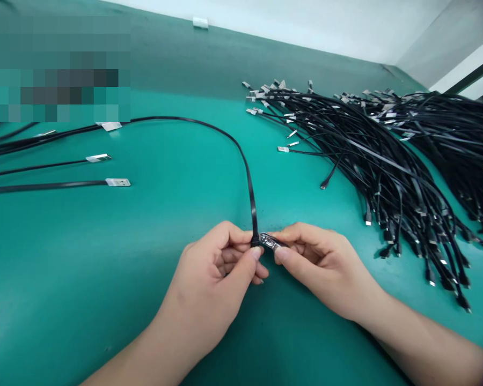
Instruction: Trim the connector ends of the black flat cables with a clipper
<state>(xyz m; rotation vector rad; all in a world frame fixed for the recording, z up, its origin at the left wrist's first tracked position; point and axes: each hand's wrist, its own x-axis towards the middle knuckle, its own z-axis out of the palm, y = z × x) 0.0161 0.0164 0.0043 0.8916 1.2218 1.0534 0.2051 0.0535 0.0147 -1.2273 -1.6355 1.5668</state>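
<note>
Black cable plug (269, 241) between left hand (203, 281), right hand (324, 268); cable bundle (386, 161) right.

A heap of cables (378, 150) lies on the right half of the table (104, 279), with many plug ends toward the back and left. On the left, 3 cables (44, 167) lie side by side, their plugs toward the middle. A single cable (209, 128) arcs from beside the rearmost of those plugs to the front, ending in a plug (269, 241) between the left hand (207, 273) and the right hand (326, 268). Behind the table stands a wall (306, 27).
</note>
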